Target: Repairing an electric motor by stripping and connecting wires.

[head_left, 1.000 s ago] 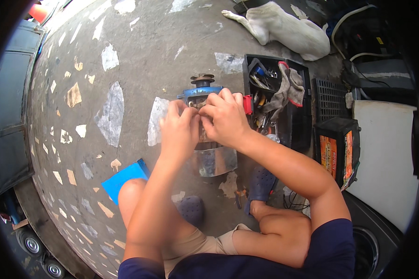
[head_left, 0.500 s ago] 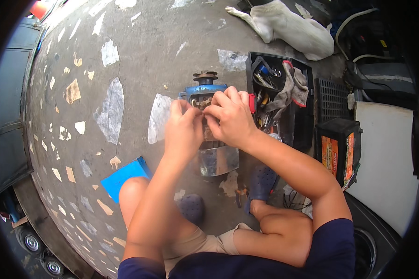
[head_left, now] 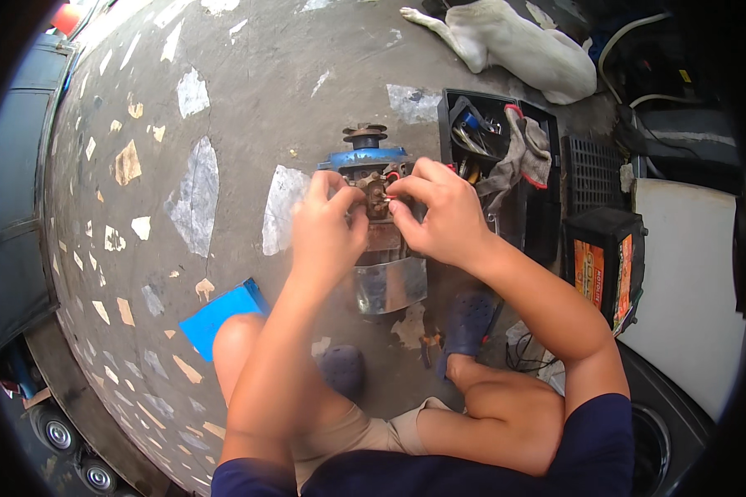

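A motor with a blue end cover and a rusty pulley stands on the floor before me, its rusty terminal area exposed. My left hand is at the left of the terminals, thumb and forefinger bent together; what they hold, if anything, is hidden. At the right side, my right hand pinches the end of a thin wire with red and white showing, close to the terminals. A shiny metal cover is at the motor's near end.
A black toolbox with hand tools and grey work gloves stands right of the motor. Beyond it lies a white dog. A black battery is at the right. A blue flat piece lies by my left knee; pliers lie between my feet.
My hands have drawn apart; the right has shifted right and slightly down, the left slightly left. The terminals between them now show, along with the wire end.
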The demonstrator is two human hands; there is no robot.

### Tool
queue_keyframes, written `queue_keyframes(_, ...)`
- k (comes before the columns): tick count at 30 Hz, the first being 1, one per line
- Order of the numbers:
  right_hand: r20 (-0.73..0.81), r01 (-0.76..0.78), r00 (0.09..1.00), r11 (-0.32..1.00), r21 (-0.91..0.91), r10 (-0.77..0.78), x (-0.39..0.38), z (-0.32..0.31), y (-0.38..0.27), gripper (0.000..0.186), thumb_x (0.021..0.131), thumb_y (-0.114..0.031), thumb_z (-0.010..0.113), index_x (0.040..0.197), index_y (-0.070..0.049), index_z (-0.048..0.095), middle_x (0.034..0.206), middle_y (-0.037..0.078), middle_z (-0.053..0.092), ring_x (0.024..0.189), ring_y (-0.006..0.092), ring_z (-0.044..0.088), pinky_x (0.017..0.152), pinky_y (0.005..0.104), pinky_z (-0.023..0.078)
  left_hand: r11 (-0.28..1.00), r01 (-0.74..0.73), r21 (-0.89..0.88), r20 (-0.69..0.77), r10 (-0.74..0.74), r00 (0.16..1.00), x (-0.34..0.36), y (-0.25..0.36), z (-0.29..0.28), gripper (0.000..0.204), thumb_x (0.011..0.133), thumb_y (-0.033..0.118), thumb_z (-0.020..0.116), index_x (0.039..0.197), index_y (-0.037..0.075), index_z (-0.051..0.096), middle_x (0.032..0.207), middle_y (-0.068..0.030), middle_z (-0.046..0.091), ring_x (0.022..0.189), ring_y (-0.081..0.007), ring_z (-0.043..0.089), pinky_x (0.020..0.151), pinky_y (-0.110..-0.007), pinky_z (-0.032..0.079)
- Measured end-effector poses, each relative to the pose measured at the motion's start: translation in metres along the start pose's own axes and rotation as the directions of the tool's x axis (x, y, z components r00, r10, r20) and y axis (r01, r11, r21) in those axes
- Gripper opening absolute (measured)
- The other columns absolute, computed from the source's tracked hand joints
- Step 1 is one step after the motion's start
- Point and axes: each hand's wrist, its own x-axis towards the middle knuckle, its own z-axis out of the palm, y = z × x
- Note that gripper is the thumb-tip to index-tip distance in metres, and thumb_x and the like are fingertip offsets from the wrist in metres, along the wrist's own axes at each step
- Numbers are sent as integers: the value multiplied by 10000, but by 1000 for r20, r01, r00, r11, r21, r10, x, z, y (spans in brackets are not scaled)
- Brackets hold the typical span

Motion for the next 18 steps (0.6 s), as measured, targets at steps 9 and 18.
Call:
queue_keyframes(9,196,129,979,924,-361,-61,11,28,-21,87,803,-152,729,823,-68,732,834,128,730,789,320,741,671,435,601,998,13,-65,-6,-14,1000,3,4,2,182,817,-47,736,994,-4,740,1083,-134,639,924,-358,687,794,-436,561)
queue_keyframes(18,226,-15,969,940,-342,97,14,39,-28,129,861,-145,685,911,-30,717,835,184,735,811,366,748,712,476,602,982,-25,185,14,23,1000,-5,2,4,157,892,54,725,1049,37,725,1321,-154,584,1062,-382,668,823,-510,507)
